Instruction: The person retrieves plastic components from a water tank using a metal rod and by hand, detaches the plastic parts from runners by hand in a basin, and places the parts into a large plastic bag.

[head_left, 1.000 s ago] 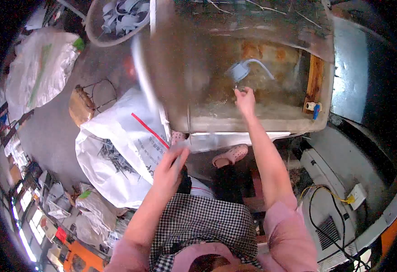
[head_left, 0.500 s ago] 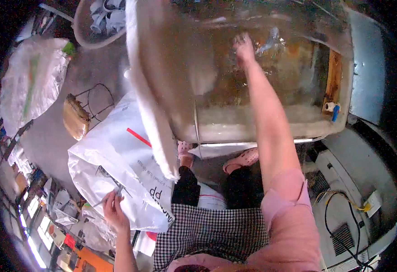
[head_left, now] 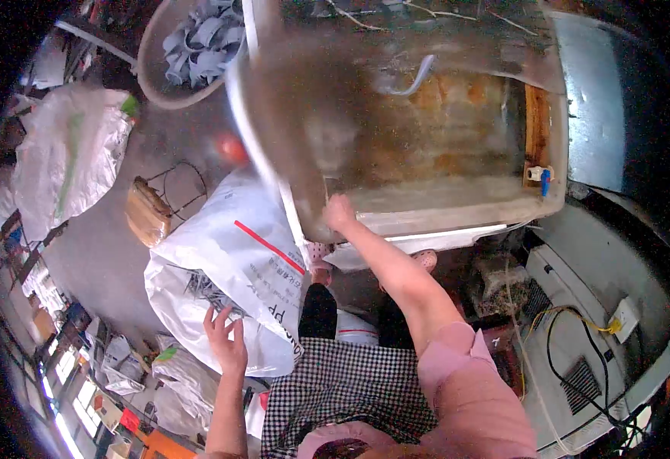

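Observation:
My right hand [head_left: 340, 213] is closed at the front left rim of a water-filled tank [head_left: 427, 222]; what its fingers hold, if anything, is hidden. A curved pale grey strip [head_left: 421, 76] lies in the water toward the back of the tank. Lower left, my left hand [head_left: 226, 338] has its fingers spread and holds nothing. It is beside the mouth of a white woven sack [head_left: 262, 229] with a red stripe and black print. Thin grey pieces [head_left: 205, 289] show inside the sack.
A round tub [head_left: 151, 76] of curved grey pieces stands upper left. A blurred red object [head_left: 232, 148] is beside the tank's left wall. A tan wrapped bundle [head_left: 147, 210] and a filled white bag [head_left: 75, 161] lie left. A grey machine casing [head_left: 564, 306] with cables stands right.
My right hand has moved from the middle of the water to the front left rim. The left hand has opened and no longer holds a thin grey strip. A red blur has appeared.

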